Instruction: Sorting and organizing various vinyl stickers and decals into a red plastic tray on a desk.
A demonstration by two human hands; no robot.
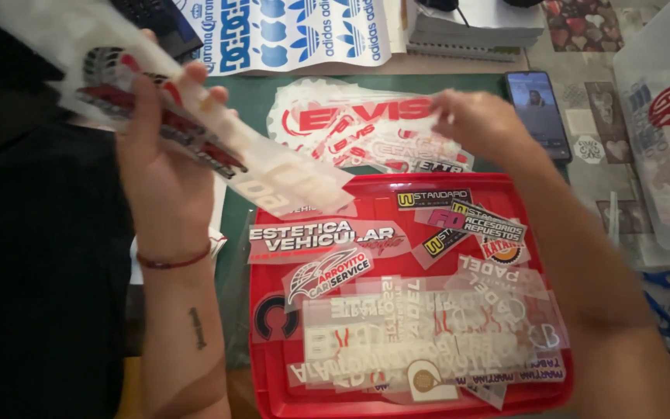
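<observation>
My left hand (pixel 166 167) is raised at the upper left and holds a long translucent sticker strip (pixel 195 124) with red, black and white printing, tilted down to the right. My right hand (pixel 478 124), blurred, reaches over a loose pile of red-and-white stickers (pixel 350 128) on the green mat, its fingers touching the pile's right end. Whether it grips one I cannot tell. Below both hands lies a red tray (pixel 273 380) filled with several overlapping transparent and printed stickers (pixel 428 326).
A smartphone (pixel 538 109) with a lit screen lies right of the pile. A sheet of blue logo stickers (pixel 296 35) and a stack of paper (pixel 474 31) lie at the back. Blue scissors (pixel 664 299) and a plastic bag (pixel 664 124) sit at right. Dark cloth (pixel 32 256) covers the left.
</observation>
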